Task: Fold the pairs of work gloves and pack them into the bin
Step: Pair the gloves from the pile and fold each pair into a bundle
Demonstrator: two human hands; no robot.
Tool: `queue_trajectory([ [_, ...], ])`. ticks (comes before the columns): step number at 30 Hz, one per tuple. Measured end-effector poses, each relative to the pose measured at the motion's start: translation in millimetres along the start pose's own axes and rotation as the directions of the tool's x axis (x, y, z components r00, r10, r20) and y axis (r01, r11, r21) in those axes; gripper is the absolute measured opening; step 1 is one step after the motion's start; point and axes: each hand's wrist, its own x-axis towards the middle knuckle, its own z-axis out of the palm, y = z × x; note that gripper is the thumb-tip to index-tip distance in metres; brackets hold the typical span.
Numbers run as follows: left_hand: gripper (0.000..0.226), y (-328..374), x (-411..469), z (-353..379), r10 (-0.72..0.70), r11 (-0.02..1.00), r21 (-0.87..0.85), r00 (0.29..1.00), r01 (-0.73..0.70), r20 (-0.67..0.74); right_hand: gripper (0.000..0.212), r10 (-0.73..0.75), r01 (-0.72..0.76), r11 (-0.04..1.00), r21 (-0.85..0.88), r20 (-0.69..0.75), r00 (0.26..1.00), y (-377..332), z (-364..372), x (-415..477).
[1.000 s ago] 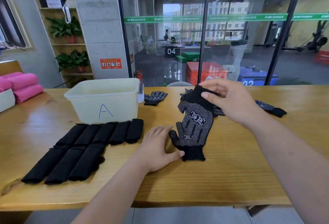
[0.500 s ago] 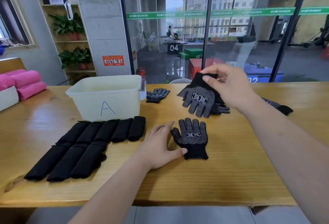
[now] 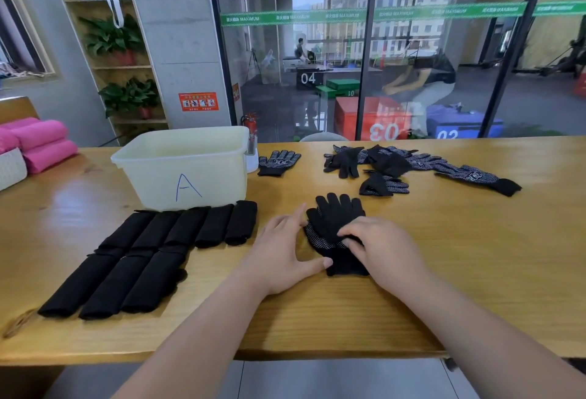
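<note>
Glove pair (image 3: pixel 333 221), one laid on the other, on table (image 3: pixel 444 256) near bin (image 3: pixel 158 183) marked A: left hand (image 3: pixel 282 249) flat at cuff, grip apart; right hand (image 3: pixel 380 248) pressing on top, grip seemingly unclenched; advised: align cuffs and fingers squarely before folding

Just beyond your left fingers (image 3: pixel 295 217), the bin (image 3: pixel 152 176) bears a blue handwritten "A". Far past your right fingers (image 3: pixel 348 234), behind glass, a green strip (image 3: pixel 298 17) repeats "MAXIMUM". A black box (image 3: pixel 309 78) reads "04", a red box (image 3: pixel 364 113) a mirrored "03", and a blue box (image 3: pixel 459 123) "02".
</note>
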Motion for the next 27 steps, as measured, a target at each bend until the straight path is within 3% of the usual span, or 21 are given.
queue_trajectory([
  [3, 0.121, 2, -3, -1, 0.005, 1.0, -0.004, 1.0, -0.005, -0.003, 0.017, 0.042, -0.03, 0.998, 0.062, -0.191, 0.981, -6, -9, -1],
  [5, 0.124, 4, -4, -3, 0.008, 1.0, -0.001, 1.0, -0.008, 0.01, 0.017, -0.014, 0.024, 0.999, 0.037, -0.245, 0.969, -10, -9, -8],
  [10, 0.127, 4, -3, -3, 0.005, 1.0, 0.022, 1.0, -0.006, 0.025, 0.017, -0.135, 0.134, 0.991, -0.018, -0.079, 0.988, -14, 7, -26],
  [27, 0.123, 8, -5, -3, 0.016, 0.996, 0.091, 1.0, -0.019, 0.027, 0.018, -0.054, 0.061, 0.992, 0.112, -0.066, 0.996, -20, -4, -33],
])
